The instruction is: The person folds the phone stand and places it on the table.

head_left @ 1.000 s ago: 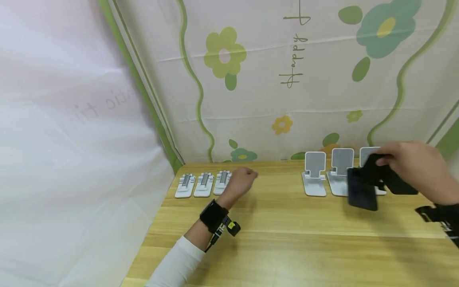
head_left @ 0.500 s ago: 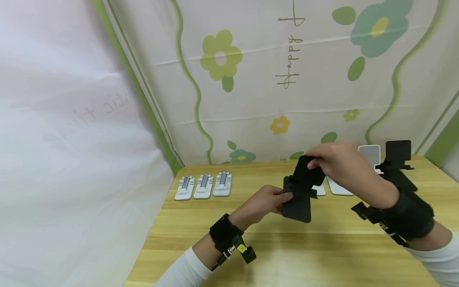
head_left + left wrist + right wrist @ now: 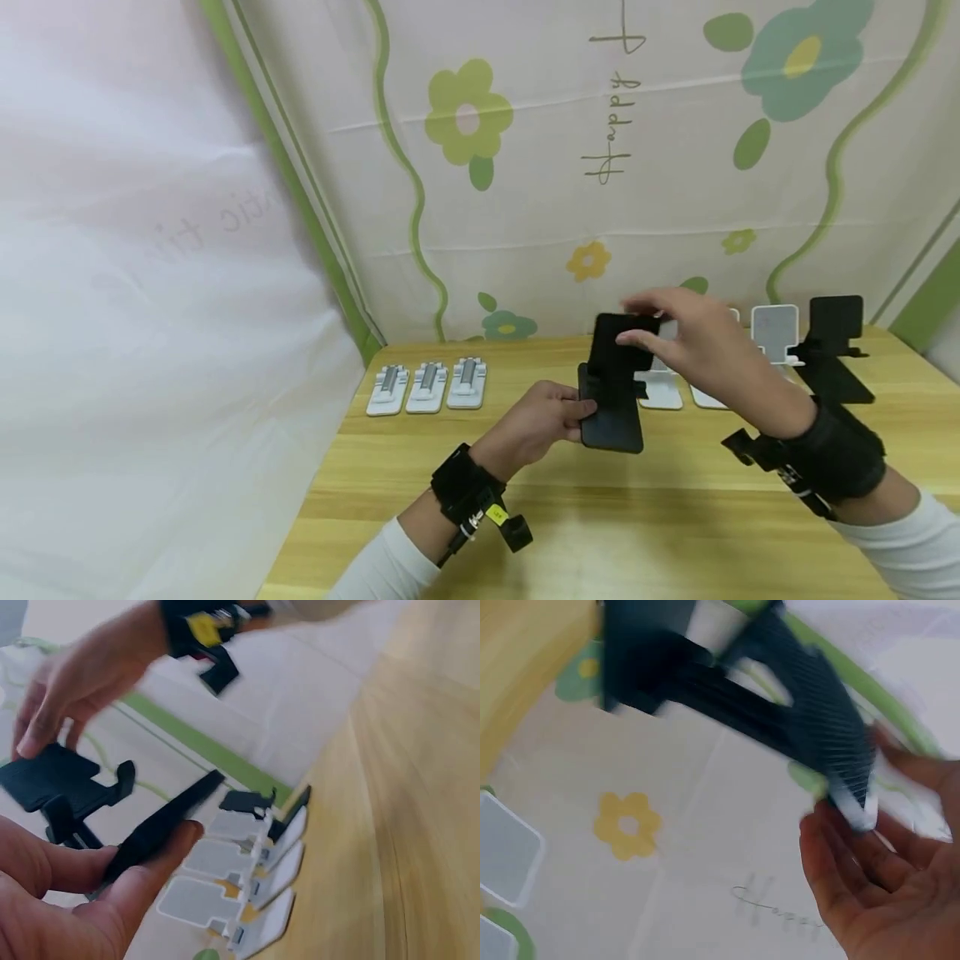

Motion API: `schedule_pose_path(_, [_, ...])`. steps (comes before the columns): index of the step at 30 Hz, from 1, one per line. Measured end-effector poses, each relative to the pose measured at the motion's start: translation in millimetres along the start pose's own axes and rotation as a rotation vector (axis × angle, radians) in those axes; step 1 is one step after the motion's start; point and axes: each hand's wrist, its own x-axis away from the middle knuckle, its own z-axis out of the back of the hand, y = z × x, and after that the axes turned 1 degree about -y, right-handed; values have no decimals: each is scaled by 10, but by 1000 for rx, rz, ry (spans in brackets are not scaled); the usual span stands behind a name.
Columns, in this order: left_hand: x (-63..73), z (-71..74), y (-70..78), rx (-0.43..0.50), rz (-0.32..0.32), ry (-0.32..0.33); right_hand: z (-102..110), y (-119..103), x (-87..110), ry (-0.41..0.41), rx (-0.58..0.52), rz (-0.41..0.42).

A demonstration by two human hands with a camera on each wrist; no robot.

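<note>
Black phone stand [image 3: 612, 427] — left hand [image 3: 534, 422] grasping its base, right hand [image 3: 693, 337] curled round its top — white stands [image 3: 775, 332] near the worktop's [image 3: 675, 517] far edge.

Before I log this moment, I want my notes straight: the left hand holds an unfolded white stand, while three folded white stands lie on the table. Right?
Not quite: the unfolded stand in the left hand is black, as the head view shows; three folded white stands do lie on the table.
</note>
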Motion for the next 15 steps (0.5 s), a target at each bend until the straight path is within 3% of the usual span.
schedule_pose_path(4, [30,27,57,101,-30,-40,-48,37,-5,-165,-261,-222])
schedule_pose_path(7, [59,29,96,141,-39,-62,-122,95,-18,-279,-442,-315])
schedule_pose_path(11, [99,15,142,142,-39,-57,-205,157,-28,-330,-525,-368])
schedule_pose_path(15, [129,2,173,130,-41,-24,-247,183,-23,-328,-502,-398])
